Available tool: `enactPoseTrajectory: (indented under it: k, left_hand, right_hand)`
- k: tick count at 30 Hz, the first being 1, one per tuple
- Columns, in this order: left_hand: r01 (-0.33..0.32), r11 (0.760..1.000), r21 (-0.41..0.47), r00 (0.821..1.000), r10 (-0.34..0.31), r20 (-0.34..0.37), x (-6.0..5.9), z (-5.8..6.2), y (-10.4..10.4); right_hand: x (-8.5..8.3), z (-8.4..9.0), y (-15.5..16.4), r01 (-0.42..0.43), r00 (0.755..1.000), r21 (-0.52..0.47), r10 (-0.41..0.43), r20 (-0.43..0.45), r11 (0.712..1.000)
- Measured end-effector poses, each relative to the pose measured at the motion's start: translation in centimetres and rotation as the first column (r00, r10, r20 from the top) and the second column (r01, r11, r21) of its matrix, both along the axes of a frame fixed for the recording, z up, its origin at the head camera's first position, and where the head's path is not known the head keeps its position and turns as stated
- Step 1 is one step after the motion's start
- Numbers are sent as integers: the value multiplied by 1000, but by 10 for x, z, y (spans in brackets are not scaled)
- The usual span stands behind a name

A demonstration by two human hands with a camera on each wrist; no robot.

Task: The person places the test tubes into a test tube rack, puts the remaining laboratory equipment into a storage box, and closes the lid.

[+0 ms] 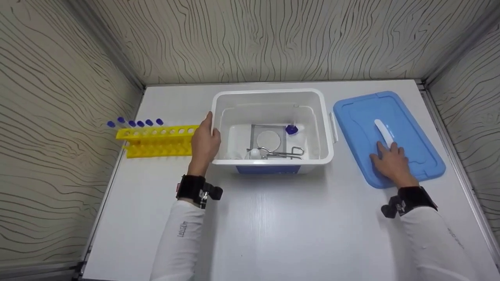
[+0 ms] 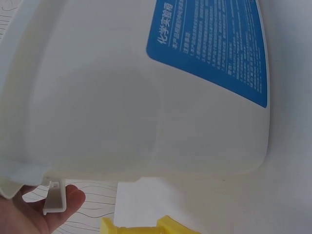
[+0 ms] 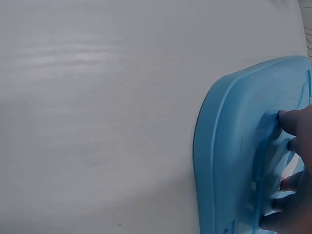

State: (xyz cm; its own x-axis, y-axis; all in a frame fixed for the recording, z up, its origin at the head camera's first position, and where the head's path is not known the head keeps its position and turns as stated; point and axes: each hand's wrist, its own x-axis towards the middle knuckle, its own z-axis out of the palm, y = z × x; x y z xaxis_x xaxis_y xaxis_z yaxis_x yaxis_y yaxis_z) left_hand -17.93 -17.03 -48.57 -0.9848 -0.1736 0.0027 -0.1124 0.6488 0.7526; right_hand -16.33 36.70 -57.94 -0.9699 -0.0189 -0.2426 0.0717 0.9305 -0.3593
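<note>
My left hand grips the left rim of an open white plastic box, thumb by the rim; in the left wrist view its fingers are around a white side clip. My right hand rests on a blue lid, fingers spread over the near end of its white handle. In the right wrist view, fingertips touch the lid and part of the handle shows between them. Inside the box lie a wire gauze, metal tongs, a small white rounded object and a cylinder with a purple base.
Left of the box stands a yellow test tube rack, with several blue-capped test tubes towards its left end. The lid lies at an angle near the white table's right edge. Patterned panels enclose the back and sides.
</note>
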Motion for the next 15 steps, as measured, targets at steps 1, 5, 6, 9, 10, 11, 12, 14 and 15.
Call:
enactPoseTrajectory:
  k: [1, 5, 6, 9, 10, 11, 12, 14, 15]
  left_hand:
    - [3, 1000, -2, 1000, -3, 6, 0, 0, 0]
    - [13, 1000, -9, 1000, -13, 10, -1, 0, 0]
    - [14, 1000, -9, 1000, -14, 7, -1, 1, 0]
    - [8, 1000, -13, 1000, -9, -6, 0, 1, -1]
    - [8, 1000, -15, 1000, -8, -10, 0, 0, -1]
    - [10, 1000, -17, 1000, -10, -12, 0, 0, -2]
    - [13, 1000, -18, 1000, -13, -13, 0, 0, -2]
    - [13, 1000, -17, 1000, -13, -14, 0, -1, -2]
    - [15, 1000, -18, 1000, -16, -17, 0, -1, -2]
  right_hand:
    - [2, -1, 0, 1, 1000, 1, -1, 3, 1000]
    - [11, -3, -2, -5, 1000, 3, 5, 9, 1000]
    - [13, -3, -3, -9, 1000, 4, 9, 8, 1000]
    - [17, -2, -6, -13, 1000, 1, 13, 3, 1000]
    - [19, -2, -7, -12, 1000, -2, 13, 3, 1000]
    - [20, -1, -7, -13, 1000, -2, 13, 2, 1000]
    - [22, -1, -8, -14, 1000, -1, 14, -1, 1000]
    - [26, -1, -9, -18, 1000, -1, 18, -8, 1000]
    - [28, -1, -10, -22, 1000, 2, 22, -18, 1000]
